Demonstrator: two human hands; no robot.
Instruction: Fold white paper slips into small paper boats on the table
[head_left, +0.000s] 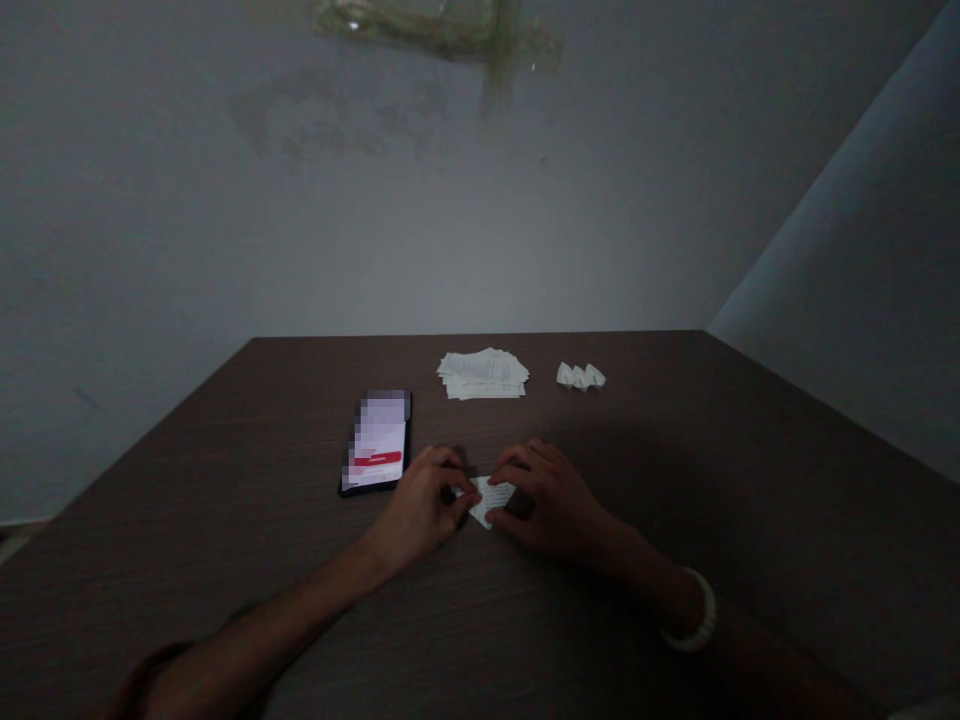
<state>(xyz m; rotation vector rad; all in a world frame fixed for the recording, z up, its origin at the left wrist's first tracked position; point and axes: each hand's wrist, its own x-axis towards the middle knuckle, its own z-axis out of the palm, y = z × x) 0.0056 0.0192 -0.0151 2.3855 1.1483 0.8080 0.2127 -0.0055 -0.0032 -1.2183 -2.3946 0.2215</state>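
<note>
White paper with fine print makes up the small slip on the dark table, directly between the fingertips of your two hands. On your left hand, thumb and forefinger come together in a pinch on the slip's near-left edge; on your right hand, thumb and forefinger are parted, their tips at the slip's right side, one at the upper edge and one lower down. Whether those right fingers press the paper or only rest against it, you cannot tell from this view. With its lower end coming to a point, the slip looks partly folded, so you seem to be midway through this piece, though the creases are too small to make out. Beyond your right fingertips and a little further right, three folded pieces stand close together in a row, and these look finished. Straight ahead of your fingers, well beyond the slip, a loose stack of printed sheets lies flat, its edges fanned out; judging by that, far more paper is left untouched than folded, and you look to be early in the work. Just beyond and to the left of your left fingers lies a phone, screen lit, apart from the paper
</note>
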